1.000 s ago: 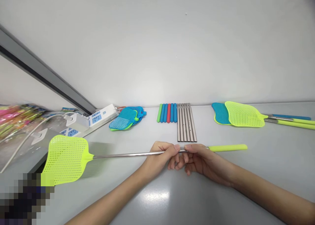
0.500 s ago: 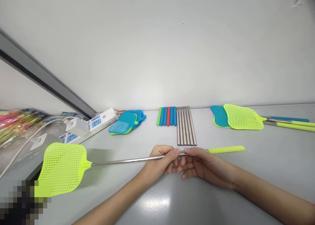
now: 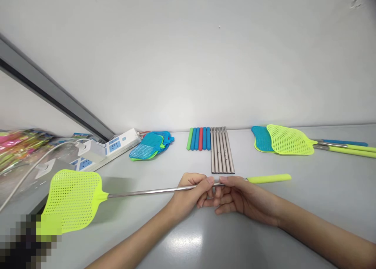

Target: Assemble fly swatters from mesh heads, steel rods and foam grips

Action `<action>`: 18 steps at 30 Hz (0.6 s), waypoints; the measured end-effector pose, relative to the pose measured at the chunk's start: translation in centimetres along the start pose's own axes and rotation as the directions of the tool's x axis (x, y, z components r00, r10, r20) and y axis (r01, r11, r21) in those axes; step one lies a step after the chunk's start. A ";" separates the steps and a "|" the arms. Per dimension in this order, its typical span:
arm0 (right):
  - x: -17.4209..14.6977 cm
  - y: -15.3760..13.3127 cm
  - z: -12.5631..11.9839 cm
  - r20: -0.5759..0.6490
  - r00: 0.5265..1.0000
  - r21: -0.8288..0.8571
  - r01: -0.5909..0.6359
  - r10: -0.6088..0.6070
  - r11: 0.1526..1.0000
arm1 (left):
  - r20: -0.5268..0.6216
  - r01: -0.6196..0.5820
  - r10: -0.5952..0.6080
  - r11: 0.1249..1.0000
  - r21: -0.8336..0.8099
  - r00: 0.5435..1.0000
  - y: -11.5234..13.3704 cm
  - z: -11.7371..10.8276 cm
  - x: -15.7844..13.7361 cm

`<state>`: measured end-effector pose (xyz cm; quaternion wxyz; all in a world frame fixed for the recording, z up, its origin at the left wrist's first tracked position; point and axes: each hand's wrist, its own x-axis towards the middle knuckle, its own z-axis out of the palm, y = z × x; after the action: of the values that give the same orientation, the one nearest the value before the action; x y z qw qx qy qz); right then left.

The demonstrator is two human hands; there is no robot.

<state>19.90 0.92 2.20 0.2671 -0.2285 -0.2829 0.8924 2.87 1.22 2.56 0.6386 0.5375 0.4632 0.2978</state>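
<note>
Pale wall (image 3: pixel 182 57) behind, gray tabletop (image 3: pixel 164 167) below, and a yellow-green fly swatter (image 3: pixel 141 192) held crosswise between.
Thumbs nearly meeting, left hand (image 3: pixel 190 194) and right hand (image 3: pixel 249 198) pinch its metal rod (image 3: pixel 158 191), the right's lower fingers loosely curled; its mesh head (image 3: pixel 72 198) points toward nine o'clock, its handle (image 3: pixel 268 179) toward three. Beyond the hands, metal tubes (image 3: pixel 221 151) lie at twelve o'clock, colored grips (image 3: pixel 200 139) at eleven, loose swatter heads (image 3: pixel 148 145) and a power strip (image 3: pixel 126 139) near ten, overlapping swatters (image 3: pixel 290 140) at two.
</note>
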 end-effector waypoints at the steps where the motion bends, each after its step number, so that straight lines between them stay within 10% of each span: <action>1: 0.0 0.0 0.0 -0.002 1.000 0.001 -0.001 0.001 1.000 | -0.004 -0.003 0.003 1.000 0.004 1.000 0.0 0.0 0.0; 18: 0.0 0.3 -0.1 -0.013 0.999 -0.014 0.038 -0.038 0.999 | 0.029 -0.004 0.005 1.000 -0.018 1.000 0.0 0.0 0.0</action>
<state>19.82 0.75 1.95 0.2844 -0.2307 -0.2918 0.8836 2.83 1.25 2.52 0.6495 0.5368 0.4500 0.2956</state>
